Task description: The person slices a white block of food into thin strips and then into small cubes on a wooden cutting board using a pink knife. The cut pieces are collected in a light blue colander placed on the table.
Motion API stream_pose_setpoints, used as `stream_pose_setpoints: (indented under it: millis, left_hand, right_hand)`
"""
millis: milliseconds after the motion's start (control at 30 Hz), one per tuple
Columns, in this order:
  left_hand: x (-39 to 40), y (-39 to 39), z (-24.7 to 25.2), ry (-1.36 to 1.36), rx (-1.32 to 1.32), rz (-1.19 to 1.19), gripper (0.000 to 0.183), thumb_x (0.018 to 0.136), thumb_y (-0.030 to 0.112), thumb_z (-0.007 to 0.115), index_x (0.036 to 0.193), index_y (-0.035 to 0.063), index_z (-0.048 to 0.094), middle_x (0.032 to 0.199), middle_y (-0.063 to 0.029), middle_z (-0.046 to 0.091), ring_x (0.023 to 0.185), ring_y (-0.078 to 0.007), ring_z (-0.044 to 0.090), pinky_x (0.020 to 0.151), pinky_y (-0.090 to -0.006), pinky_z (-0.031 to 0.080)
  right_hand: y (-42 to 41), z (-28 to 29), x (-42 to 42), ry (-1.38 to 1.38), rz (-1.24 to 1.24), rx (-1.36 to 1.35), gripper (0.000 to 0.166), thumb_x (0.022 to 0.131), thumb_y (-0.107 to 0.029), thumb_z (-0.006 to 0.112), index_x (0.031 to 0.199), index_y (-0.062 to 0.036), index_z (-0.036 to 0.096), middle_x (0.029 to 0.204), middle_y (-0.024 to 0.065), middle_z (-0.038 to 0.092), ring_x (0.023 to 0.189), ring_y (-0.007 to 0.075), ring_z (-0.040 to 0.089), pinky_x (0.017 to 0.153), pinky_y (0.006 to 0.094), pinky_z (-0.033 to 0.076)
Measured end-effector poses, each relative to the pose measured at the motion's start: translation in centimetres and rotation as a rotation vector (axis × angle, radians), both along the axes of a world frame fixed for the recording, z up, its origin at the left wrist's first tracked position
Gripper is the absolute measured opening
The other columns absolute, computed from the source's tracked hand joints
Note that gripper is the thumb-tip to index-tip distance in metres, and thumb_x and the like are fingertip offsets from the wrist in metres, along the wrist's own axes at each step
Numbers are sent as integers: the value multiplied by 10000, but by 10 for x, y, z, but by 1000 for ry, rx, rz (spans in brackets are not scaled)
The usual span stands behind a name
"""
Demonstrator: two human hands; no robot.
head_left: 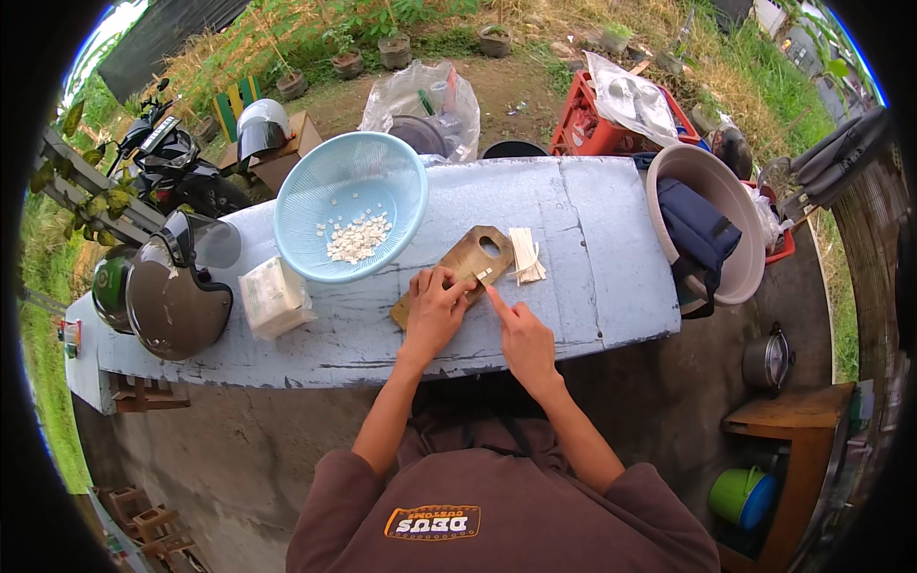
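Note:
A wooden cutting board (462, 252) with a hole at its far end lies aslant on the table. My left hand (435, 308) rests over its near half, the fingertips bent down at a few small white pieces (484, 273). What lies under those fingertips is hidden. My right hand (524, 336) is at the board's right edge, its index finger stretched towards the pieces and the other fingers curled; whether it holds a blade cannot be told. A bundle of thin white strips (526, 256) lies right of the board. Many small white squares (358, 238) sit in a light blue plastic colander (301, 215) at the left.
The pale blue table (616, 286) has a cracked surface. On its left stand a brown helmet (168, 301), a green helmet (111, 290) and a plastic-wrapped white block (272, 297). A beige basin (745, 265) with a dark blue bag (695, 222) is at its right end.

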State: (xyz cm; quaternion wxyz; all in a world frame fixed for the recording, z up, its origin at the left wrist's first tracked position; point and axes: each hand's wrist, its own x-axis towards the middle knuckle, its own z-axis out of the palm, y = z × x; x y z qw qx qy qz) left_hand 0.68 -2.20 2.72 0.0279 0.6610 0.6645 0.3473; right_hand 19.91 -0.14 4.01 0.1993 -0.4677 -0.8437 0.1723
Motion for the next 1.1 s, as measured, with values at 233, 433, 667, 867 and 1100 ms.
stream_pose_setpoints:
  millis: [233, 433, 667, 867, 1100]
  left_hand:
    - [-1, -1, 3, -5, -9, -11, 230, 873, 92, 716, 1080, 173, 775, 1072, -46, 578, 1113, -261, 516, 1024, -444, 392]
    - [-4, -2, 0, -9, -22, -5, 249, 873, 83, 703, 1096, 162, 781, 1091, -51, 590, 1128, -280, 519, 1000, -449, 405]
    - [-2, -3, 2, -33, -30, -3, 226, 870, 95, 711, 1079, 140, 782, 1091, -55, 592, 1129, -279, 523, 1009, -448, 409]
    - [-2, -2, 3, -49, -10, 5, 147, 868, 109, 724, 1008, 131, 763, 1065, -46, 586, 1110, -261, 519, 1013, -434, 408]
    - [-3, -4, 3, -31, -24, 11, 170, 876, 103, 716, 1038, 132, 762, 1081, -58, 585, 1127, -270, 517, 1025, -442, 412]
  right_hand:
    - [-8, 0, 4, -15, -23, -2, 557, 976, -78, 577, 1492, -289, 579, 882, 104, 597, 733, 329, 670, 621, 472, 549]
    - [-6, -2, 0, 1, -24, 7, 562, 970, -73, 573, 1489, -290, 583, 881, 99, 597, 728, 324, 667, 620, 465, 549]
    - [-7, -8, -4, 28, -45, 36, 576, 959, -67, 602, 1492, -283, 583, 883, 92, 606, 713, 319, 664, 613, 453, 550]
    - [-8, -11, 2, 43, 12, 98, 574, 967, -81, 603, 1504, -284, 574, 865, 80, 599, 694, 291, 657, 604, 434, 548]
    - [-10, -5, -7, -63, -17, 94, 582, 963, -80, 612, 1502, -294, 574, 849, 70, 586, 699, 278, 654, 591, 431, 541]
